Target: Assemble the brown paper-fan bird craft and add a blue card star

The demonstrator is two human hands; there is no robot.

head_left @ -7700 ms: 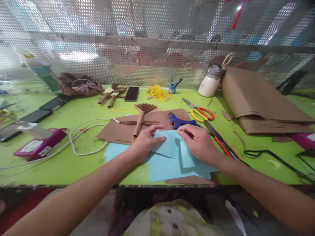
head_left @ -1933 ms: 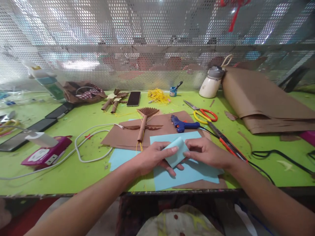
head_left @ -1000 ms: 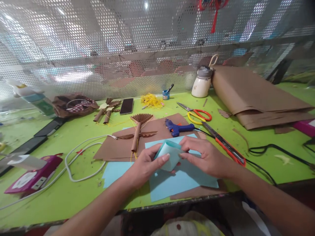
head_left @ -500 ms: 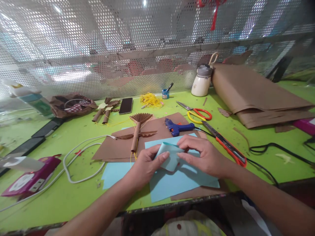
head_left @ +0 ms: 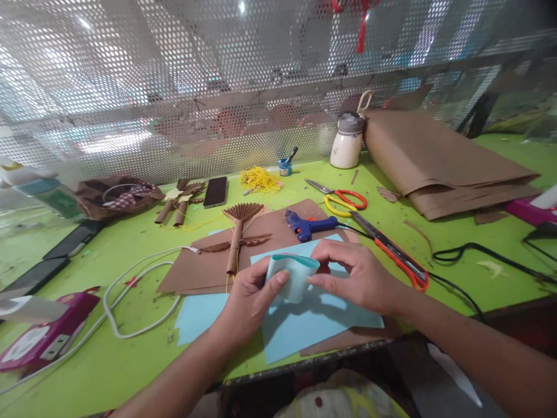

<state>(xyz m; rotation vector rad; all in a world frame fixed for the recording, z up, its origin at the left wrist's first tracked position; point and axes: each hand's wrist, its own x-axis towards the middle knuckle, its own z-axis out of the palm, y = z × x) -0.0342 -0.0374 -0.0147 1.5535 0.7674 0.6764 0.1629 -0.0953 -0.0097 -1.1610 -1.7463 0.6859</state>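
Observation:
A small piece of light blue paper (head_left: pixel 292 277), bent over into a flattened loop, is held up between both hands. My left hand (head_left: pixel 255 293) grips its left side, thumb on the near face and fingers behind. At its right edge, my right hand (head_left: pixel 352 273) pinches it between thumb and fingers. Beneath them lie larger light blue sheets (head_left: pixel 282 337) on brown paper (head_left: pixel 187 276). A rolled brown paper figure with a pleated fan top (head_left: pixel 236 244) rests just beyond my left hand. The blue glue gun (head_left: pixel 308 225) lies beyond my right hand.
Scissors (head_left: pixel 337 200) and an orange utility knife (head_left: pixel 391 249) lie to the right. A white bottle (head_left: pixel 347 142) stands beside folded brown paper (head_left: pixel 448 162). Yellow strings (head_left: pixel 260 179), a phone (head_left: pixel 216 191) and a small blue jar (head_left: pixel 285 167) sit behind. A purple power strip (head_left: pixel 47 331) with white cable is left.
Earlier the small blue paper was down near the larger sheets; now it is raised and curled into a loop between both hands. Its open top has widened slightly, and the camera view has shifted.

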